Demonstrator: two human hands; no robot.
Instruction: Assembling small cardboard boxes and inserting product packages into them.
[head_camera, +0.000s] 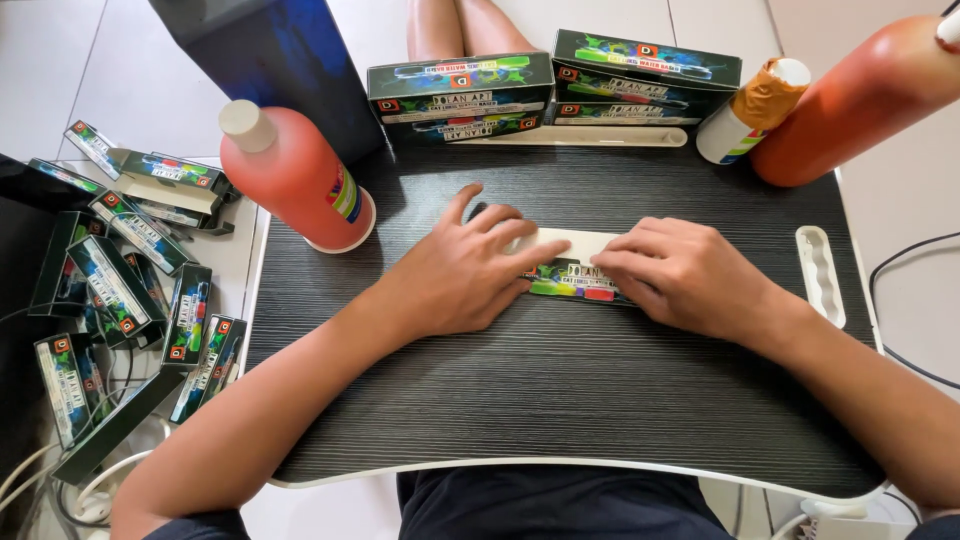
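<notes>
Pressing down on a flattened printed carton at the middle of the dark lap table, left hand on its left end, right hand on its right. Fingers of both spread flat and lying on the card, thumbs alongside, nothing clamped or pinched. Risky spots, by judgement: uneven pressure creasing the white flap off its fold line; card skidding on the smooth top under sideways push. Red bottle with white cap close by the left wrist, far-left on the table, easily tipped by a raised elbow. Larger red bottle leaning at far right, taped small bottle beside it. Stacked finished boxes along the far edge, loose boxes heaped off the left side.
</notes>
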